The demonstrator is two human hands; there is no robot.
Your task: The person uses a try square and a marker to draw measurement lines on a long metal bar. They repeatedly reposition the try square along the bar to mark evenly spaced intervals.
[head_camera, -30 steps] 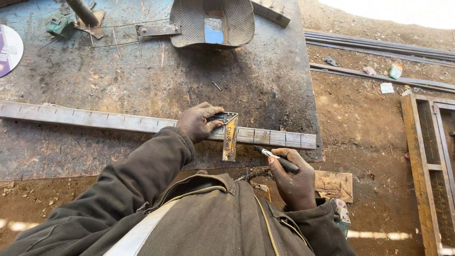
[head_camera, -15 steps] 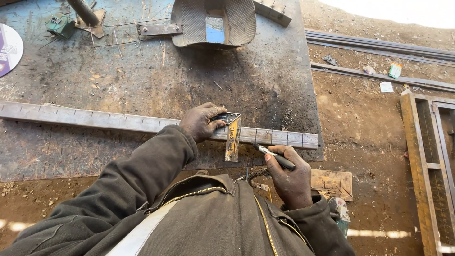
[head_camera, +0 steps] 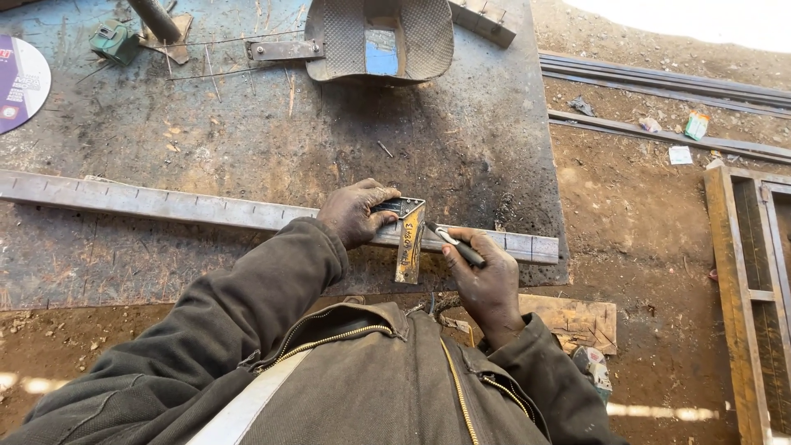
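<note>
A long grey metal bar lies across a dirty steel worktable. My left hand presses a small rusty try square against the bar, its blade hanging toward me over the bar's near side. My right hand grips a dark marker pen, whose white tip touches the bar just right of the square's blade. Both sleeves are dark brown.
A welding mask lies at the table's far side, beside a metal strip and a green tool. A round disc sits far left. Steel rails lie on the dirt; a rusty frame stands right. Wooden board below.
My right hand has moved up and left, bringing the marker's tip from near the table edge onto the bar beside the square. My left hand has stayed on the square.
</note>
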